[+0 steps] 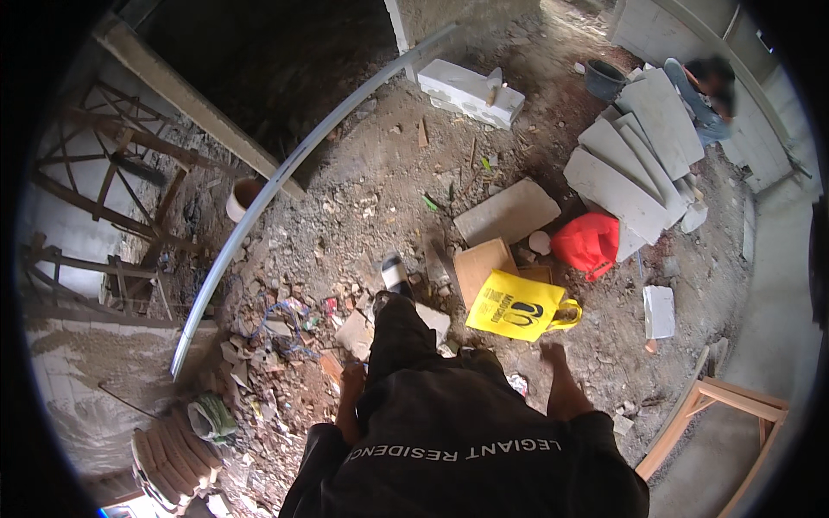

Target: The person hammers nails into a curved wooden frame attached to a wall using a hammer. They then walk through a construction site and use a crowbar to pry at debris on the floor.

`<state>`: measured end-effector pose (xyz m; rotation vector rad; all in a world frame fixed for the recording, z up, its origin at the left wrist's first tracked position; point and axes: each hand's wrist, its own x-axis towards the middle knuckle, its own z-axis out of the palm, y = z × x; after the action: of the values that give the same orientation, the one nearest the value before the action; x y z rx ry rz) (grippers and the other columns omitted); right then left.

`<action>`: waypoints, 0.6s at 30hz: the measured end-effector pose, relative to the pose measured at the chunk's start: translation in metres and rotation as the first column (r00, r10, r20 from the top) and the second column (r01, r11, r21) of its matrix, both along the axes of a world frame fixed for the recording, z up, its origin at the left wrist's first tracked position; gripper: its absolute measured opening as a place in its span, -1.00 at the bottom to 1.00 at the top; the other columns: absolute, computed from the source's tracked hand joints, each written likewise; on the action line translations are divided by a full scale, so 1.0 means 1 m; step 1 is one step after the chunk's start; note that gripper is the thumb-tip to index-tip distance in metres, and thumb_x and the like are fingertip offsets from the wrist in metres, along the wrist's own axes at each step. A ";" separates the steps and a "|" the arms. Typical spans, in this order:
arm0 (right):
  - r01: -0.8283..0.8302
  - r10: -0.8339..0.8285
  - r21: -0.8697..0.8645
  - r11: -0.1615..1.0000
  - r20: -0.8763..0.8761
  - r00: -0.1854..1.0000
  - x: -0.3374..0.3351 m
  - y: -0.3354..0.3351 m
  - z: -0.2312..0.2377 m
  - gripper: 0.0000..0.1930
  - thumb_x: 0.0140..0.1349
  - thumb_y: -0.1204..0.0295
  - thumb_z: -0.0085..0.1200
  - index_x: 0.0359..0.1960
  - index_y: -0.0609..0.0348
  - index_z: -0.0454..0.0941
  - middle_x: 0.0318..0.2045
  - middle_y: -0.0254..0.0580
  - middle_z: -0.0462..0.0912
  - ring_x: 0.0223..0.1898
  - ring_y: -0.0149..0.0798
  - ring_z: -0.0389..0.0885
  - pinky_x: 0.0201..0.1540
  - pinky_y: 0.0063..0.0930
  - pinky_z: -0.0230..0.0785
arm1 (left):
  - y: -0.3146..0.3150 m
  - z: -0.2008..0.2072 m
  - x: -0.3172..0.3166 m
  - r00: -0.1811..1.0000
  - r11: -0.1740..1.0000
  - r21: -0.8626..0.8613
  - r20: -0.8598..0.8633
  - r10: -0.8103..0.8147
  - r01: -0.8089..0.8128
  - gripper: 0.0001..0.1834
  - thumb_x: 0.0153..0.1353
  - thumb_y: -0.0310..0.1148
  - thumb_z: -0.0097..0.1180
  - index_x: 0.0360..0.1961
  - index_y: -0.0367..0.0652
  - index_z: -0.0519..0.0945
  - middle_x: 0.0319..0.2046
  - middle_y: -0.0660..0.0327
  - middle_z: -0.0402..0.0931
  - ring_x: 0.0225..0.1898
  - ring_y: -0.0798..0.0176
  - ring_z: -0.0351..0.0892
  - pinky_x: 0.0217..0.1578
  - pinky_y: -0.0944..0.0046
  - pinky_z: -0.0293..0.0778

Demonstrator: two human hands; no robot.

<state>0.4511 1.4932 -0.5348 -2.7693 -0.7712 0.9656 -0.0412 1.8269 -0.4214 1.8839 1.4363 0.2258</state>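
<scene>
My right hand (pixel 553 354) hangs at my side, just below a yellow carry bag (pixel 509 304) in the picture. A small gap shows between that hand and the bag's loop handle; its fingers are too smeared to make out. My left hand (pixel 352 377) hangs beside my dark trouser leg, above rubble, with its fingers hard to see. The bag lies on a piece of brown cardboard (pixel 480 264). Just beyond is a red bag (pixel 589 244), with a pale slab (pixel 508 211) to its left. One foot in a dark and white sandal (pixel 395 274) steps forward.
Grey panels (pixel 630 168) lean in a pile at the right, with another person (pixel 704 95) crouching behind. A long metal channel (pixel 285 168) crosses the left side. A white block (pixel 471 93), black bucket (pixel 604 79) and wooden frame (pixel 691 414) stand around the rubble floor.
</scene>
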 end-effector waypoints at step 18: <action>0.478 -0.406 0.356 0.803 -0.261 0.876 0.013 0.469 0.033 -0.64 0.10 0.17 -0.05 -0.40 0.28 0.56 -0.39 0.11 0.60 -0.28 0.03 0.58 -0.23 -0.20 0.37 | 0.545 0.043 0.250 0.942 0.941 -0.183 -0.130 -0.309 0.283 -0.59 0.21 -0.09 -0.05 -0.17 -0.25 0.51 -0.32 0.04 0.57 -0.23 0.09 0.56 -0.21 0.19 0.42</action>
<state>0.4639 1.9625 -0.5016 -2.2992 -0.2310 0.8153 0.2089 2.3714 -0.3785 1.9860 1.2073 -0.1849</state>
